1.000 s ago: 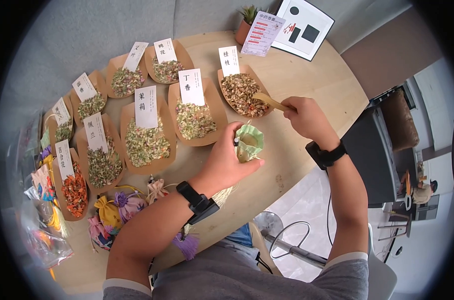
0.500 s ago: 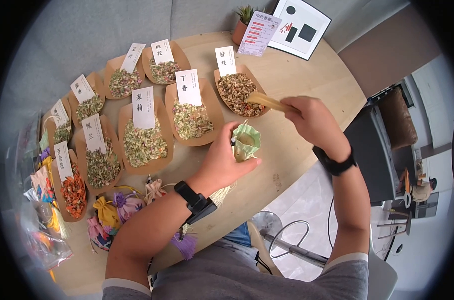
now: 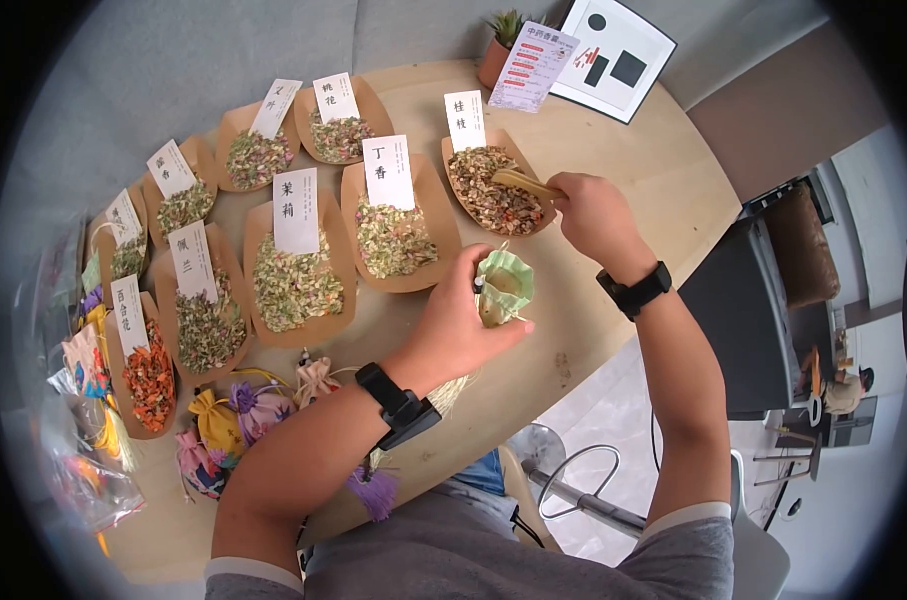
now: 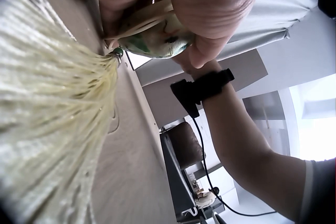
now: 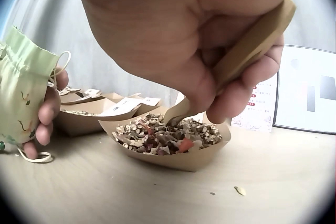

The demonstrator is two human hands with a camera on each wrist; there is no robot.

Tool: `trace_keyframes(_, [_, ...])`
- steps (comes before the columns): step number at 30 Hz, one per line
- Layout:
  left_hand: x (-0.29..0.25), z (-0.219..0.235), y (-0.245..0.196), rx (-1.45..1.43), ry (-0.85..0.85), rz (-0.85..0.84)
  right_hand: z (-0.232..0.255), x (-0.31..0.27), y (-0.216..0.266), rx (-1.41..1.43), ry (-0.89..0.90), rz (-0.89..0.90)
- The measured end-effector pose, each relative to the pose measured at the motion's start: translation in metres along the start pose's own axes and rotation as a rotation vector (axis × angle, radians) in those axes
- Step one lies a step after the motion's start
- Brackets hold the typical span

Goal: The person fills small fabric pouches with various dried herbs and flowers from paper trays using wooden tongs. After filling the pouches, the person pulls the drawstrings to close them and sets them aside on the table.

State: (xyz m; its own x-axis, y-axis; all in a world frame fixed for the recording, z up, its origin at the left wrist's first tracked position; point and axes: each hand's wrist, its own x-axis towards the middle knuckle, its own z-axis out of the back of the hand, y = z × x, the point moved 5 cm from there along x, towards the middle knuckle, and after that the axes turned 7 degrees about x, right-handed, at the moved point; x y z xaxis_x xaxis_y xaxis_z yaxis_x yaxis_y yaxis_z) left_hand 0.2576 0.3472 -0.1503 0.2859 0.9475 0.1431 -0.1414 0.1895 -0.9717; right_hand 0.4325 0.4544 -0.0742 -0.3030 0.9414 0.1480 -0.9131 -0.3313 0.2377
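My left hand point(image 3: 460, 322) grips a light green drawstring pouch point(image 3: 506, 283) by its side, its gathered mouth spread and facing up. A pale yellow tassel point(image 4: 52, 103) hangs from the pouch, large in the left wrist view. My right hand point(image 3: 595, 222) holds a wooden scoop point(image 3: 529, 183) by its handle. The scoop's tip is down in the chopped brown herbs point(image 5: 168, 137) of a brown paper tray point(image 5: 191, 161), the rightmost one, which has a white label card point(image 3: 464, 122) at its back. In the right wrist view the pouch stands left of this tray.
Several paper trays of dried herbs, such as one with orange petals point(image 3: 149, 385), stand to the left. Small pouches point(image 3: 216, 422) lie near my left forearm. A potted plant point(image 3: 493, 62), a printed card point(image 3: 533, 68) and a framed picture point(image 3: 618, 62) stand at the back.
The scoop first drew slightly back over the herbs with my right wrist turning, then pushed into them again with its handle angled differently. My left hand keeps the pouch in nearly the same place.
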Motion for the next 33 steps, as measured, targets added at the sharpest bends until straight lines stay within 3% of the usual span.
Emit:
trace_keyframes(5, [0.0, 0.002, -0.002, 0.038, -0.004, 0.002, 0.041, -0.028, 0.013, 0.216, -0.012, -0.018])
trace_keyframes(8, [0.0, 0.001, 0.0, 0.022, -0.011, -0.004, 0.068, -0.056, 0.028, 0.337, 0.078, -0.043])
trace_keyframes(10, [0.0, 0.001, 0.0, 0.028, -0.035, -0.029, 0.071, -0.072, 0.034, 0.487, 0.255, -0.007])
trace_keyframes(14, [0.0, 0.001, -0.002, 0.05, -0.017, -0.017, 0.07, -0.071, 0.024, 0.332, 0.14, 0.091])
trace_keyframes(16, [0.0, 0.001, -0.003, 0.038, -0.009, -0.011, 0.06, -0.059, 0.009, 0.079, 0.03, 0.112])
trace_keyframes(19, [0.0, 0.003, -0.002, 0.037, -0.01, 0.004, 0.037, -0.047, -0.008, 0.004, 0.003, 0.147])
trace_keyframes(27, [0.0, 0.001, 0.0, 0.017, -0.009, -0.005, 0.007, -0.032, -0.021, -0.087, -0.017, 0.158])
trace_keyframes(33, [0.0, 0.001, -0.001, 0.018, -0.007, 0.0, 0.031, -0.037, -0.011, 0.041, -0.064, 0.086])
